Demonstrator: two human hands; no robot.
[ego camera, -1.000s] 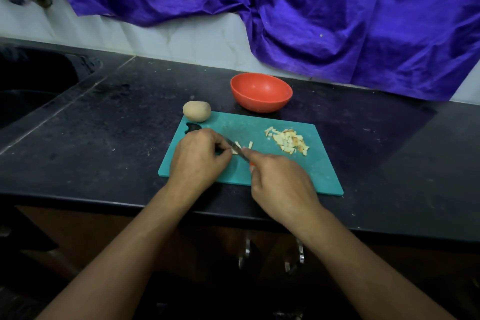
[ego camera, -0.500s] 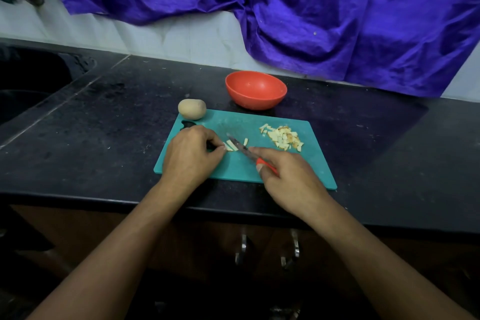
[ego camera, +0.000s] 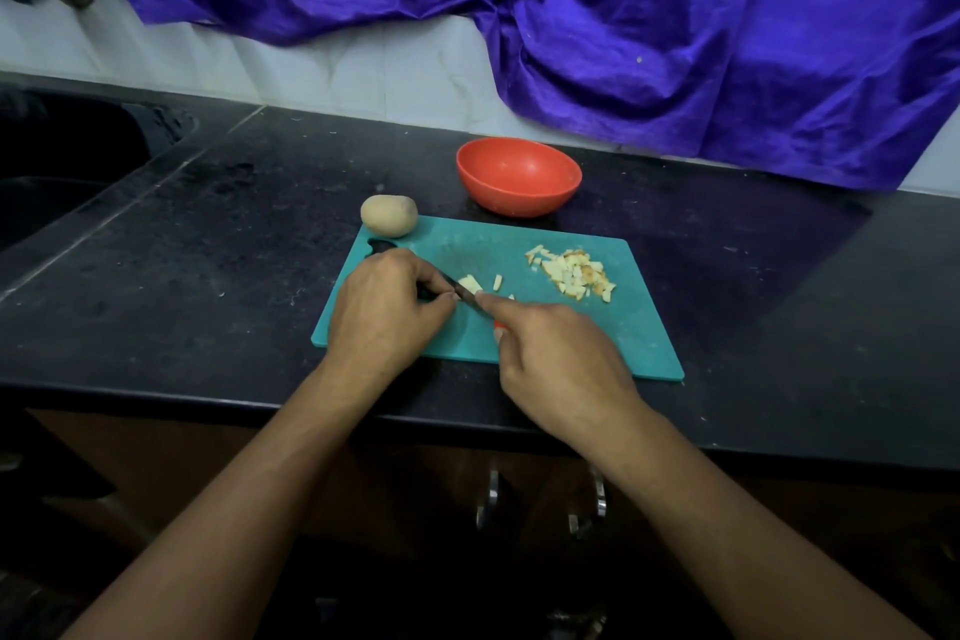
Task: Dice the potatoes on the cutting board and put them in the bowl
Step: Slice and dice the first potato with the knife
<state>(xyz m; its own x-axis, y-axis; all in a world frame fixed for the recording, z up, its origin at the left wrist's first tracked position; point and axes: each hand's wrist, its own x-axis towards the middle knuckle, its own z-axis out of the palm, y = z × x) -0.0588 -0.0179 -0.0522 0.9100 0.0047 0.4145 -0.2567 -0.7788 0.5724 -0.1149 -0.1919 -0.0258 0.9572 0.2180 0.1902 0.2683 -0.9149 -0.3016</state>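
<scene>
Broadly, a purple cloth hangs across the pale wall behind a black worktop, with a dark sink sunk into its left end. A teal cutting board lies near the worktop's front edge.

Both hands are over the board's near-left part. The left hand has its fingers curled downward, the tips meeting just beside the blade; whether they pinch anything under them I cannot tell. The right hand grips a knife by its red handle, forefinger stretched along the back of the blade, which slants toward the left hand.

A red bowl stands on the worktop just beyond the board's far edge. A whole potato sits at the board's far left corner, overlapping its edge. A heap of diced potato lies on the board's far right part, apart from the bowl. A pale potato piece rests against the blade's far side, and a small strip lies just to its right.
</scene>
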